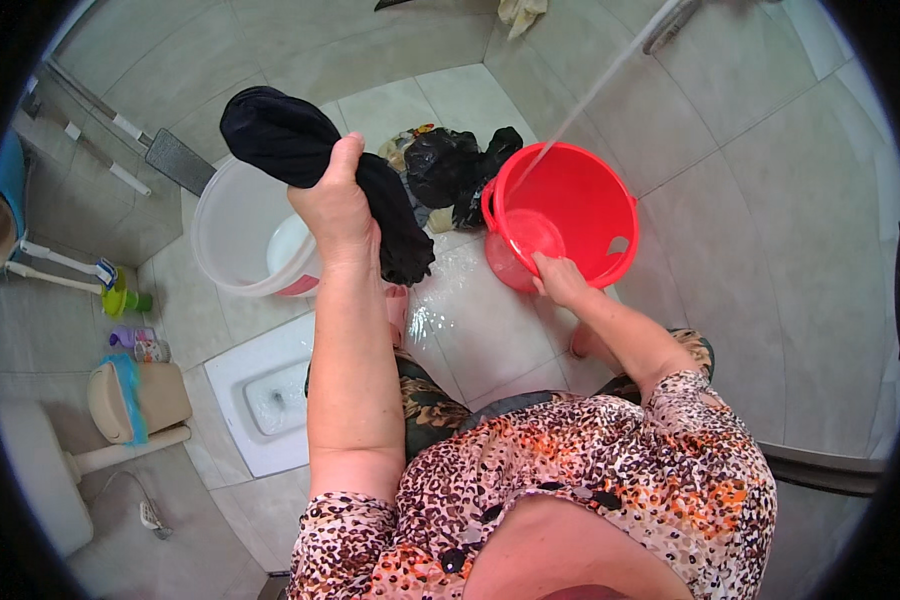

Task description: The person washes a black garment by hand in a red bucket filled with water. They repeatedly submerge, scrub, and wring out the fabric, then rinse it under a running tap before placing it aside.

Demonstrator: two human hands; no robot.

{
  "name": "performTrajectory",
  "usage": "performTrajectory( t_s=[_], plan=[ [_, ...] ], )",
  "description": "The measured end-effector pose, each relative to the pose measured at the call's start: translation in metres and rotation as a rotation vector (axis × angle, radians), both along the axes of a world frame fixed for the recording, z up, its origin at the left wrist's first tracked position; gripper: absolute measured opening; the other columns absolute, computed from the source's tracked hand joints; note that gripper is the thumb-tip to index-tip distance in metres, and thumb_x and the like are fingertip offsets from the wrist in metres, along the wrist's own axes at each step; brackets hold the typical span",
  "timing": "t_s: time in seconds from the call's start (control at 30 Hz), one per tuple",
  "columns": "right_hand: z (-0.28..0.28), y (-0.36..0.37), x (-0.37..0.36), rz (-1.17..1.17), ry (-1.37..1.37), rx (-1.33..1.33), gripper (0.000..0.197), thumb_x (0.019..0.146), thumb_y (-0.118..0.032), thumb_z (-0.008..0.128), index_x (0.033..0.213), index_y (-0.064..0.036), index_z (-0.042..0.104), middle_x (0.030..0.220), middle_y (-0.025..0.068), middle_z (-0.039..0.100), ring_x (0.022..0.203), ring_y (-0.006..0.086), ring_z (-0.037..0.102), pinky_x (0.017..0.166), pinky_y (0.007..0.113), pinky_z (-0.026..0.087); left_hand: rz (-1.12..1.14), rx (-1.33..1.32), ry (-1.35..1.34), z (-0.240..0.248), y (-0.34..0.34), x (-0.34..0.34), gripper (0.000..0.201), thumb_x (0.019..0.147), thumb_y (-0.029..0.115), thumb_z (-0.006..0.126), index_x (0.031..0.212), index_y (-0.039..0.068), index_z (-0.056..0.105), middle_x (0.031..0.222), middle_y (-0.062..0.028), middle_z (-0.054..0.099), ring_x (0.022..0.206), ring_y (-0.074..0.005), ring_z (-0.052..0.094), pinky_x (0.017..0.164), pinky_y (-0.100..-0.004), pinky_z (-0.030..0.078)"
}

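My left hand (337, 212) is raised and closed around a bunched black cloth (275, 125). One end of the cloth bulges up to the left; the other hangs toward the floor, over the right side of a translucent white bucket (208, 225). On the right, a red plastic bucket (602, 200) leans toward me, with my right hand (564, 282) gripping its near rim. A thin pale stream of water (595, 90) comes down from a tap (670, 25) at the upper right into the red bucket.
Black plastic bags (445, 165) lie between the buckets. A squat toilet (228, 390) is set in the wet tiled floor at left. Beyond it stand a beige bin (168, 395) with a blue liner, a purple bottle (125, 336) and brushes (65, 258). A flat mop (180, 160) leans nearby.
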State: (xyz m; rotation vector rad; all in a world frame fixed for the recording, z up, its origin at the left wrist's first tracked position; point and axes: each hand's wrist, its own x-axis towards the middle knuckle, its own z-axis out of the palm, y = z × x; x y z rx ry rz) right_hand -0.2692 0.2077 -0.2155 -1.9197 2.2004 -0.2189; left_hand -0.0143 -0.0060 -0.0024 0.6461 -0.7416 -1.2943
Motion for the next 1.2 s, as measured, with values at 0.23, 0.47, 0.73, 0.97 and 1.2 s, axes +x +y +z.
performTrajectory(
  t_s=[0.23,0.47,0.73,0.97,1.2],
  plan=[
    [0.003,-0.06,-0.016,0.015,0.015,-0.058,0.025,0.078,-0.015,0.064,0.094,-0.0016,0.049,0.078,0.0245,0.063,0.075,0.0444,0.062,0.067,0.052,0.049,-0.007,-0.003,0.018,0.01,0.001,0.001,0.017,0.074,-0.001,0.068,0.088,0.001,0.058,0.078,-0.005,0.058,0.066,-0.0182,0.058,0.059,-0.0322,0.048],
    [0.004,-0.089,0.004,-0.131,0.004,0.014,0.027,0.08,-0.02,0.062,0.096,-0.0011,0.05,0.084,0.0242,0.064,0.079,0.0427,0.063,0.072,0.053,0.05,0.021,-0.037,0.002,0.013,-0.003,-0.001,0.018,0.073,-0.001,0.068,0.088,0.0,0.058,0.079,-0.0042,0.058,0.067,-0.0171,0.058,0.061,-0.0317,0.048],
    [0.023,-0.084,0.047,-0.116,0.109,-0.263,0.043,0.079,-0.031,0.07,0.103,-0.0003,0.051,0.093,0.0233,0.06,0.091,0.0413,0.058,0.078,0.047,0.048,0.021,-0.033,0.012,0.012,-0.006,-0.003,0.017,0.074,-0.001,0.069,0.088,0.001,0.059,0.08,-0.0035,0.059,0.068,-0.0162,0.058,0.062,-0.0314,0.047],
    [0.071,-0.092,0.134,-0.01,-1.718,0.51,0.083,0.09,-0.073,0.029,0.107,0.0,0.064,0.112,0.0157,0.064,0.102,0.0253,0.061,0.089,0.04,0.048,0.144,-0.005,0.157,0.0,0.001,-0.022,0.019,0.081,0.007,0.072,0.097,0.003,0.061,0.091,-0.0016,0.06,0.08,-0.0139,0.057,0.071,-0.0296,0.047],
    [0.098,-0.156,0.154,0.136,-2.542,0.334,0.108,0.073,-0.09,0.025,0.144,-0.0086,0.037,0.147,0.0132,0.039,0.134,0.0293,0.038,0.112,0.045,0.026,0.048,0.154,0.246,0.02,0.028,-0.037,0.023,0.083,0.011,0.071,0.102,0.002,0.061,0.095,-0.0027,0.06,0.08,-0.0147,0.057,0.072,-0.0308,0.049]
  ],
)
